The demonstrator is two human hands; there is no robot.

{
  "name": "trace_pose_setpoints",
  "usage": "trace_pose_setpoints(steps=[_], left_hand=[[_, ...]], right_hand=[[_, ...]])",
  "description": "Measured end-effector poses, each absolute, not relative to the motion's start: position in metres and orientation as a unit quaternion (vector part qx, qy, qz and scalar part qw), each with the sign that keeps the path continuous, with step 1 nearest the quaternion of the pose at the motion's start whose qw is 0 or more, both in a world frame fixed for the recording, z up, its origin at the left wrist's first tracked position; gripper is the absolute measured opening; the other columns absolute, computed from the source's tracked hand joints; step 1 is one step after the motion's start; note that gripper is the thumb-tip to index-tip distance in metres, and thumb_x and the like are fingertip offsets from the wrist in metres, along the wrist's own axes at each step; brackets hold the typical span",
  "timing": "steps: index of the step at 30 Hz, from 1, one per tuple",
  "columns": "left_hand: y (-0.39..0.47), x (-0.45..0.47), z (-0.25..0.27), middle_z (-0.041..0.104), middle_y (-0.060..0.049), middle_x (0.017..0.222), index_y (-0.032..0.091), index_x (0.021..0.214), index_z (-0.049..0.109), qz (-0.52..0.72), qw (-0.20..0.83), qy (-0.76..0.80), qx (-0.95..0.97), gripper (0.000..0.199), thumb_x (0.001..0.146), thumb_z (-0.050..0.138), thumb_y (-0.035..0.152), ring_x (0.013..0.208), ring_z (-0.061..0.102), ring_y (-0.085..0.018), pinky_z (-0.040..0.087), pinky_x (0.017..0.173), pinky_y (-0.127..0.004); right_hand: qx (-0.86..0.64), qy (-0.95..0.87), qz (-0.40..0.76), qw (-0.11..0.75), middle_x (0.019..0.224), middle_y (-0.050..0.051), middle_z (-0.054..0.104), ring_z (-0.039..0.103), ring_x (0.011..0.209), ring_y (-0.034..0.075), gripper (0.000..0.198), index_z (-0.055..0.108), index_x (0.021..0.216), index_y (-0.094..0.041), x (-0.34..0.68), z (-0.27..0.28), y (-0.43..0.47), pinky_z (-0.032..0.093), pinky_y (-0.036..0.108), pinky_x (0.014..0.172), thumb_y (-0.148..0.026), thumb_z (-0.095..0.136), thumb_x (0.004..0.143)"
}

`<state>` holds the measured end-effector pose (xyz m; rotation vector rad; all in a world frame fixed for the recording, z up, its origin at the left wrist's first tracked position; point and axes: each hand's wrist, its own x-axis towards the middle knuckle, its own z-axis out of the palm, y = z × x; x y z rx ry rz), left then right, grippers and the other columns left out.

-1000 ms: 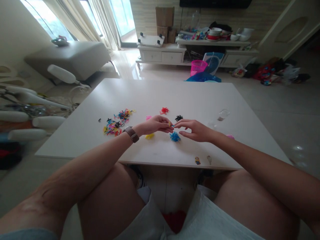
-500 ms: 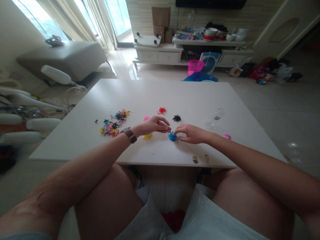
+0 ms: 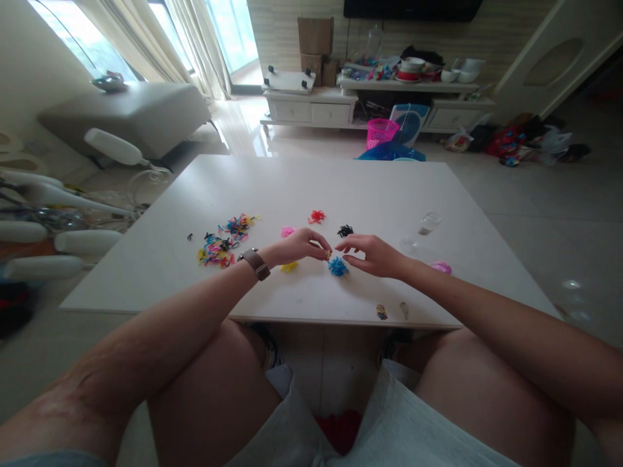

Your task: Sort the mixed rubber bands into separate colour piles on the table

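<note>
1 small yellow band (image 3: 329, 255), its long axis too tiny to tell, is pinched in the fingertips of the left hand (image 3: 300, 246) at the blue pile's (image 3: 338, 266) far-left edge, while the right hand (image 3: 370, 255) hovers just right of that pile, thumb and fingers parted, nothing visible between.

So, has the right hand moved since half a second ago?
Yes. Against the blue pile, the right hand has shifted slightly up the picture, nearer the black pile; whether lifted or just moved farther away, one view cannot settle.
</note>
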<state>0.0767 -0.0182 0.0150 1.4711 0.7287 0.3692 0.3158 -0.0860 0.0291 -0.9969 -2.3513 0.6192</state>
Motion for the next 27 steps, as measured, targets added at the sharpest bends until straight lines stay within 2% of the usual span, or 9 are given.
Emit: trace_pose_setpoints(steps=[4,10,16,27], left_hand=[[-0.018,0.077,0.016,0.076,-0.006,0.076,0.015,0.082,0.079,0.174,0.650,0.319,0.667,0.019,0.068,0.085,0.027,0.072,0.070,-0.016,0.056,0.074,-0.029],[-0.020,0.079,0.013,0.076,-0.009,0.077,0.014,0.083,0.079,0.179,0.659,0.323,0.655,0.025,0.068,0.088,0.032,0.070,0.070,-0.016,0.057,0.072,-0.028],[-0.022,0.082,0.015,0.077,-0.011,0.077,0.013,0.080,0.076,0.186,0.667,0.319,0.647,0.030,0.068,0.089,0.037,0.072,0.072,-0.018,0.058,0.071,-0.029],[-0.025,0.084,0.014,0.077,-0.012,0.078,0.013,0.078,0.070,0.192,0.692,0.312,0.622,0.037,0.066,0.090,0.041,0.078,0.075,-0.021,0.059,0.072,-0.030]], right_hand=[[-0.359,-0.870,0.222,0.254,0.096,0.007,0.072,0.068,0.085,0.018,0.015,0.070,0.102,-0.020,0.312,0.028,-0.086,0.053,0.030,0.075,-0.023,0.059,0.092],[-0.392,-0.855,0.209,0.268,0.092,0.005,0.074,0.068,0.081,0.017,0.012,0.070,0.095,-0.020,0.306,0.024,-0.086,0.051,0.028,0.073,-0.028,0.062,0.092],[-0.441,-0.834,0.191,0.270,0.085,0.004,0.074,0.068,0.078,0.017,0.013,0.072,0.091,-0.020,0.301,0.021,-0.086,0.048,0.026,0.069,-0.029,0.064,0.092],[-0.442,-0.821,0.214,0.290,0.081,0.002,0.075,0.067,0.073,0.015,0.011,0.073,0.086,-0.020,0.299,0.023,-0.085,0.047,0.024,0.065,-0.025,0.063,0.088]])
